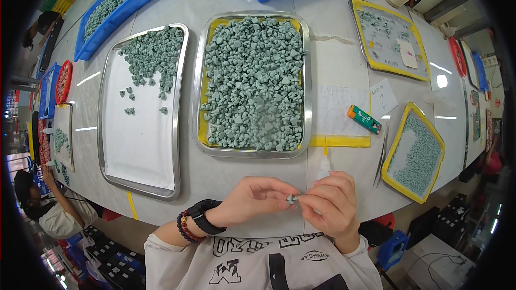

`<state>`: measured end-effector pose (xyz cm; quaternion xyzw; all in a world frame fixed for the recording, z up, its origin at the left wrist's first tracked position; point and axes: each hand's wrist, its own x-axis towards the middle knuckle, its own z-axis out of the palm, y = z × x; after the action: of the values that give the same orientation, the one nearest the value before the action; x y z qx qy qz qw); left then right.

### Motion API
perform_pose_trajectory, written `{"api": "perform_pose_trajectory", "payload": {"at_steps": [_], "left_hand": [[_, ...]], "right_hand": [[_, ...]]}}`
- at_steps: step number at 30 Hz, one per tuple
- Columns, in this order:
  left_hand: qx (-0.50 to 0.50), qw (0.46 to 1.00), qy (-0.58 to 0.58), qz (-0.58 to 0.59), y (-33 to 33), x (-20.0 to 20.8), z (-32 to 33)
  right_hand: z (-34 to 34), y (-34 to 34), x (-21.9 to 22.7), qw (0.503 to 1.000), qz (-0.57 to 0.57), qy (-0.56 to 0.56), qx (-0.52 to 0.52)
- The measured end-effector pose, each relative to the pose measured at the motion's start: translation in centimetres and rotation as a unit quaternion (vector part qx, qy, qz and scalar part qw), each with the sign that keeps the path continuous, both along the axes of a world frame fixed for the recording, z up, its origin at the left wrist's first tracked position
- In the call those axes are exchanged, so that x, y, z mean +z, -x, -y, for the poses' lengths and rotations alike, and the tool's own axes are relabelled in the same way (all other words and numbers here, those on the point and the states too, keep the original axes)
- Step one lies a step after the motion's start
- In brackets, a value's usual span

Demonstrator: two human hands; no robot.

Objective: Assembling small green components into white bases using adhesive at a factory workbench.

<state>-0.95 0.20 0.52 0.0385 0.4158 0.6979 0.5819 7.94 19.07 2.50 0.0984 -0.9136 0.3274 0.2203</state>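
Close to my body, my left hand (pixel 260 196) pinches a small grey-green clustered piece (pixel 292 199) between thumb and fingertips. My right hand (pixel 333 204) meets it from the other side, thumb and forefinger pressed together beside the piece. Whatever those right fingertips hold is too small to name. Just behind the right hand's fingers is a white bottle with a narrow nozzle (pixel 324 165), its lower part hidden. Ahead lies a metal tray with a yellow-edged liner (pixel 307 123), heaped with grey-green pieces (pixel 252 80) like the pinched one.
At left, a white-lined metal tray (pixel 140 145) holds clustered pieces at its far end. On the right are tweezers (pixel 382 153), a green tube with orange cap (pixel 364 120), and a yellow-edged tray of tiny pieces (pixel 414 156). Blue bins (pixel 121 13) stand farther back. Another person (pixel 59 204) sits far left.
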Motion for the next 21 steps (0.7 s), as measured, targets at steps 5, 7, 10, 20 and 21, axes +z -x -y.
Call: {"api": "perform_pose_trajectory", "payload": {"at_steps": [5, 7, 10, 20, 21], "left_hand": [[0.012, 1.000, -0.004, 0.018, -0.21, -0.15, 0.10], [0.017, 1.000, -0.008, 0.019, -0.31, -0.18, 0.11], [0.017, 1.000, -0.002, 0.007, -0.37, -0.21, 0.11], [0.009, 1.000, -0.001, 0.004, -0.17, -0.39, 0.20], [0.009, 1.000, 0.000, 0.013, -0.13, -0.40, 0.23]], "right_hand": [[0.30, -0.36, -0.33, 1.000, -0.002, -0.007, -0.006], [0.38, -0.37, -0.36, 1.000, -0.002, -0.011, -0.010], [0.48, -0.39, -0.20, 1.000, 0.001, -0.025, -0.008], [0.46, -0.59, -0.03, 0.999, 0.001, -0.045, -0.011], [0.45, -0.62, -0.01, 0.999, -0.001, -0.045, -0.012]]}}
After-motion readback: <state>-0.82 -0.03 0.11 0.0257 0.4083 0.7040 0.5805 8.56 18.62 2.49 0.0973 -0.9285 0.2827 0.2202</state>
